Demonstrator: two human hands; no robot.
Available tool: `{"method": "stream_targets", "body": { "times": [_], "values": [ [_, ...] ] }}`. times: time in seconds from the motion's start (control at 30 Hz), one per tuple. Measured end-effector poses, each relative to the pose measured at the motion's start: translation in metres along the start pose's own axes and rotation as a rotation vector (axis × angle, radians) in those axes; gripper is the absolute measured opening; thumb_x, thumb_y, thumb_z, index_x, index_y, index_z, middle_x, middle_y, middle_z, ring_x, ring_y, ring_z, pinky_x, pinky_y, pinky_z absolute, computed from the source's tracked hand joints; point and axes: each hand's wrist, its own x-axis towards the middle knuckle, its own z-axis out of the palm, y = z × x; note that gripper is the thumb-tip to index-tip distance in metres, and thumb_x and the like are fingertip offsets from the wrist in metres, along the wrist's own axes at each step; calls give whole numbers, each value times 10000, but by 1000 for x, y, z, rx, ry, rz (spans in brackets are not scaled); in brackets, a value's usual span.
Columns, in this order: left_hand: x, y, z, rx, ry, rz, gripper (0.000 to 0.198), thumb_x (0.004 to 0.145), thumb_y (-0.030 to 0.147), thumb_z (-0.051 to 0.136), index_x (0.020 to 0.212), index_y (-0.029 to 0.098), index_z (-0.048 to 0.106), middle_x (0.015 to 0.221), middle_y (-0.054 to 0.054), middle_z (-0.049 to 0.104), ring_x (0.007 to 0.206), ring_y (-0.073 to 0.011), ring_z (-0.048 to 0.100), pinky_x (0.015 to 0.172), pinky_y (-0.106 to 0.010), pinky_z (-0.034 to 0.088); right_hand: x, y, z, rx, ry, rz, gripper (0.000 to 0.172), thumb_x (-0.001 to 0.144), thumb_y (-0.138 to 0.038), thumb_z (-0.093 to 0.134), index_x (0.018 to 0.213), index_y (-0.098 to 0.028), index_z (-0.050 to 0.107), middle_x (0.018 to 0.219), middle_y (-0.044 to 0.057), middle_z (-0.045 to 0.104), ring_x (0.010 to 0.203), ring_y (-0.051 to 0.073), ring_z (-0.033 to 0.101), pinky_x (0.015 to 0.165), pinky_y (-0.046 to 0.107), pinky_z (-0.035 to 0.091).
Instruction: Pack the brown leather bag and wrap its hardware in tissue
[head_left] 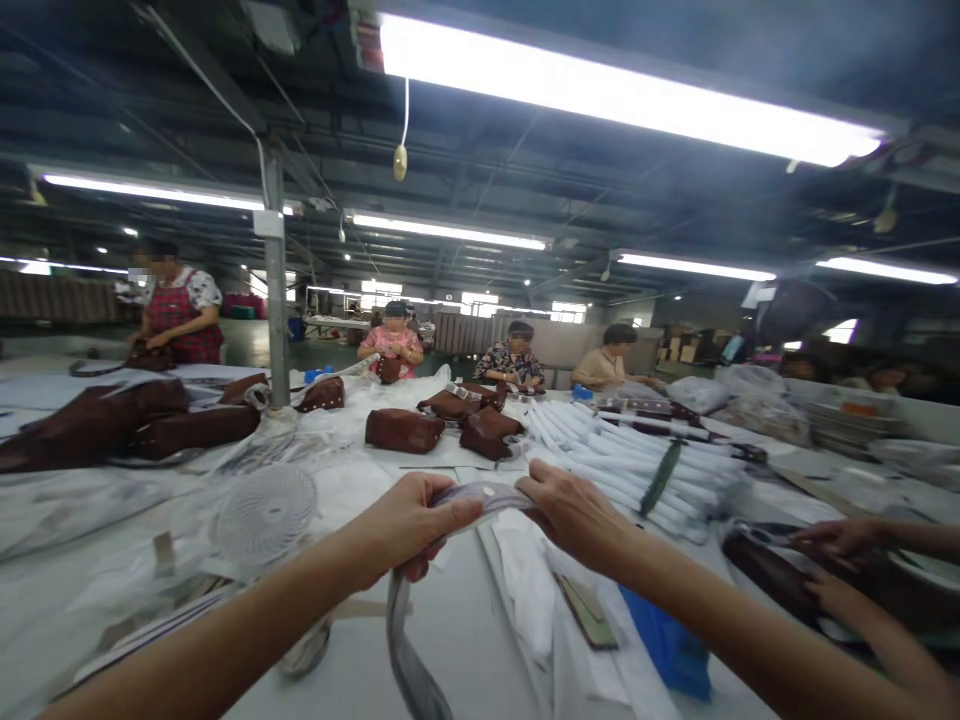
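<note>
My left hand point(409, 525) and my right hand point(574, 515) both pinch a grey strap point(491, 495) stretched between them above the white table point(465, 620). The strap's loose end hangs down from my left hand and curls toward the table's near edge. Both hands have their fingers closed around the strap. Under my right forearm lie white folded material point(529, 590) and a blue object point(667, 645).
Brown leather bags point(405, 430) lie across the table, with a larger pile at the left point(112, 425). A small white fan point(266, 512) lies flat left of my hands. White rolled bundles point(637, 465) sit at right. Another person's hands point(840, 545) handle a dark bag at far right. Several workers stand behind.
</note>
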Motion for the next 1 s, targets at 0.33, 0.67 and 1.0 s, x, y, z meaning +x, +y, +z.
{"method": "stream_targets", "body": {
  "times": [0.33,0.67,1.0],
  "values": [
    [2,-65,32,-208,-74,33,612,754,631,596,1207,225,527,537,80,445,344,-51,315,338,-192,251,-9,-47,56,1462,128,463,422,733,-558,652,625,-165,541,513,-46,455,427,69,358,399,196,305],
    [2,-84,32,-478,100,43,431,679,525,734,885,153,663,652,2,613,554,-104,508,525,-201,367,-30,-61,80,1143,324,454,258,847,-428,540,890,-189,627,631,12,556,518,155,517,491,283,428],
    [-1,-75,53,-592,-27,64,477,684,489,753,1011,150,676,737,-31,674,753,-172,624,696,-237,444,-50,-63,106,15,562,-15,295,942,-129,325,804,-169,584,663,64,590,560,191,559,509,294,402]
  ]
}}
